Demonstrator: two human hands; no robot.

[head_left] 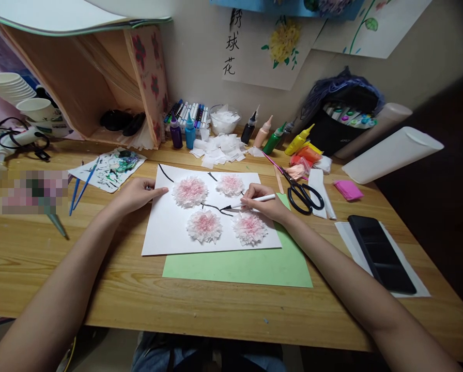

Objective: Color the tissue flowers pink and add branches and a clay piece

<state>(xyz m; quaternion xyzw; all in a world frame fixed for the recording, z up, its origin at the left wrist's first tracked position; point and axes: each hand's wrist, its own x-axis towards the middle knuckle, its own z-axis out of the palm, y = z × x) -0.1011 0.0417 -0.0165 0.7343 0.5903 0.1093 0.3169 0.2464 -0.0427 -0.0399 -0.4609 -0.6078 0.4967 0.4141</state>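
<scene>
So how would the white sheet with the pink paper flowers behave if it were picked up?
The white sheet looks thin, so it would probably flop and sag under its four pink paper flowers. It seems light and likely slides easily, since the left hand is pressing it down. The ruffled petals would probably crush easily.

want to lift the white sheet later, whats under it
A green sheet lies under the white sheet, showing along its near and right edges, on the wooden table. How far the green reaches beneath is covered.
</scene>
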